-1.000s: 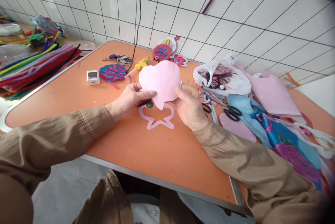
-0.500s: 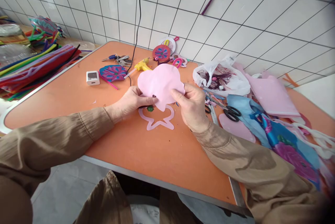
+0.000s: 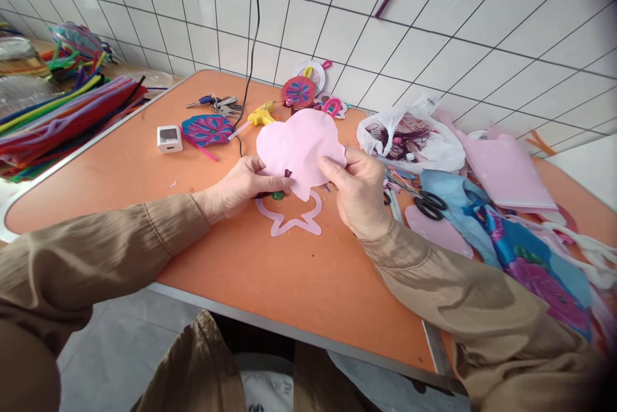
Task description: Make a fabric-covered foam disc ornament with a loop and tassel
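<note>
Between both hands, above the table, is a pink rounded, lobed cutout (image 3: pixel 299 148), probably felt or foam sheet. My left hand (image 3: pixel 241 186) pinches its lower left edge, thumb on top. A small dark bit (image 3: pixel 288 173) shows at that thumb, and a green bead-like piece (image 3: pixel 278 195) hangs just below it. My right hand (image 3: pixel 362 190) grips the right edge between thumb and fingers. Under the cutout, on the table, lies a pink outline frame (image 3: pixel 289 227) with pointed lower corners; its upper part is hidden.
On the orange table (image 3: pixel 270 290) are a yellow glue gun (image 3: pixel 263 114), keys (image 3: pixel 226 105), a white adapter (image 3: pixel 169 139) and a patterned blue piece (image 3: pixel 208 129). To the right lie scissors (image 3: pixel 429 204), a white plastic bag (image 3: pixel 434 148) and fabric (image 3: pixel 540 264). Pipe cleaners (image 3: pixel 72 123) fill the left.
The pink cutout and both hands have shifted slightly right relative to the table. Both hands keep their hold; the view has tilted a little.
</note>
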{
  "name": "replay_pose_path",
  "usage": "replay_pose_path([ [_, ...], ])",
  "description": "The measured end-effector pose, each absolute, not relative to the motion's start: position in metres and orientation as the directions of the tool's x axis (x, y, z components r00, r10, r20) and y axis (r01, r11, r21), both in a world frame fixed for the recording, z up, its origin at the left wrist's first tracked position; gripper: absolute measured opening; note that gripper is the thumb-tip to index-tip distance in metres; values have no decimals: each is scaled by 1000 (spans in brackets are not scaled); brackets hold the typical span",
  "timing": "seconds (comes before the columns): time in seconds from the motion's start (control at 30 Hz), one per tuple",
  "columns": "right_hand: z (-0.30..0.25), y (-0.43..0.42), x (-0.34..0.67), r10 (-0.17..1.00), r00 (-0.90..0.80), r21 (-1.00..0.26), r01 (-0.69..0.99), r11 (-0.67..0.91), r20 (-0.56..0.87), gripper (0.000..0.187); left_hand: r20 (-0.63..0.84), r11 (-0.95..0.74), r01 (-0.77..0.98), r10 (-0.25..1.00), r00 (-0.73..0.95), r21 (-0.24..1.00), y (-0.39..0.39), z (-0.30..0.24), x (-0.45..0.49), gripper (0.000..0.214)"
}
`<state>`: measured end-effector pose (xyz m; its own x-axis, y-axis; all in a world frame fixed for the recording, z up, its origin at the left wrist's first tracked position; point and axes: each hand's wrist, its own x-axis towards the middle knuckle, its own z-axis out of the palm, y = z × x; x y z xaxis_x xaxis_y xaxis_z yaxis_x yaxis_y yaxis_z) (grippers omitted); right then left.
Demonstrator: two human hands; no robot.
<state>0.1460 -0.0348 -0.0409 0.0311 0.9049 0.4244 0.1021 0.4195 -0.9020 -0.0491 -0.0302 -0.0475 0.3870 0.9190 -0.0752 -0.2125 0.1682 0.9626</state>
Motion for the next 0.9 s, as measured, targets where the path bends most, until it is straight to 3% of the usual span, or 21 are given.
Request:
replay_pose_path([
  [0.37,-43,-36,146,897,22,-893,106,438,442,38,-56,163,-252,922,382,954,-35,-41,-50,15],
  [0.6,-44,-33,146,898,38,-897,84,434,438,36,-75,204,-244,889,451,948,-33,-45,-50,25],
  [0.9,-43,-37,144,920,35,-921,18,390,391,38,-71,212,-280,894,442,936,-34,-41,-51,22],
])
